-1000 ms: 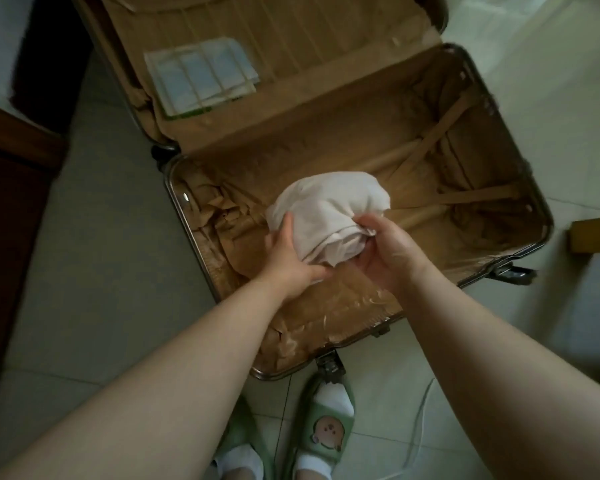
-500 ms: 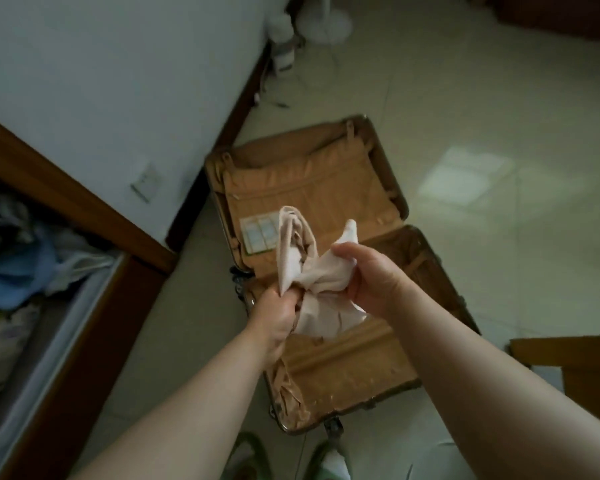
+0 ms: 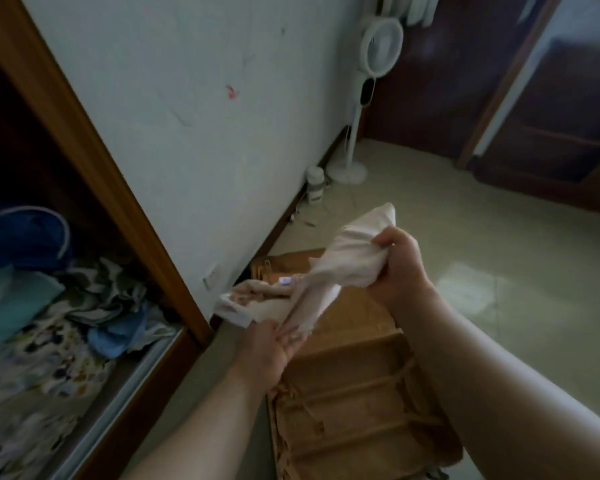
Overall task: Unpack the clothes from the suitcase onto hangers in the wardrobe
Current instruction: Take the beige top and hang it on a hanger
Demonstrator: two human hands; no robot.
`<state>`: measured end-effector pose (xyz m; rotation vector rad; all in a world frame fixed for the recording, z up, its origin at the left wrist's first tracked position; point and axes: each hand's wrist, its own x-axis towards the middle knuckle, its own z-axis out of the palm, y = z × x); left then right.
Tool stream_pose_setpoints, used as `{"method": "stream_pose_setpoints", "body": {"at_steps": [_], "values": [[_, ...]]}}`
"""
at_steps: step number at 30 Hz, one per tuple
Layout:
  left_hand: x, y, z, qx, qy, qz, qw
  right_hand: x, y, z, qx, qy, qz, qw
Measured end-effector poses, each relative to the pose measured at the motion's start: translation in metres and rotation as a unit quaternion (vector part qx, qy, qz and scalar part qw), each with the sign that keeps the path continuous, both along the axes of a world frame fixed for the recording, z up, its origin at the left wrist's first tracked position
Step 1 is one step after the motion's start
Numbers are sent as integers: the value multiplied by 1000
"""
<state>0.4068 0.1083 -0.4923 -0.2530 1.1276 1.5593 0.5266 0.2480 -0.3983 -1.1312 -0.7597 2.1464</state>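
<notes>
At left, the brown wooden-framed wardrobe [image 3: 84,140] shows only heaped blue and floral fabrics [image 3: 66,323], and I see no hanger. My left hand [image 3: 272,351] grasps the low, bunched end of the cream cloth garment [image 3: 329,277], lifted above the open tan-lined suitcase [image 3: 343,393], whose visible lining is bare. My right hand [image 3: 400,268], raised higher, clenches the upper end. Hanging, I judge, remains.

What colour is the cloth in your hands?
Pale cream, nearly white. The head view, the only one, shows the cloth bunched in the right hand.
</notes>
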Motion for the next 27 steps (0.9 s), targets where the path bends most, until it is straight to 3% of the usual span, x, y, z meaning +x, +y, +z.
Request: {"method": "stream_pose_setpoints", "body": {"at_steps": [3,7,10,14,18,24,27], "values": [[-2,-14,32,-61,36,-70,995,0,-3,52,18,41,41,998],[-24,-16,106,-87,90,-147,981,-17,-13,114,56,2,70,996],[-42,-10,169,-89,285,-141,944,-31,-27,157,95,-41,119,988],[-61,-5,226,15,479,-194,856,-49,-39,198,153,-57,138,977],[-60,-9,251,12,528,-285,800,-58,-43,236,198,-38,159,966],[-68,-10,262,-24,637,-224,737,-49,-31,281,238,-33,104,965],[-70,-8,275,-18,645,-238,725,-47,-30,299,238,-23,65,969]]}}
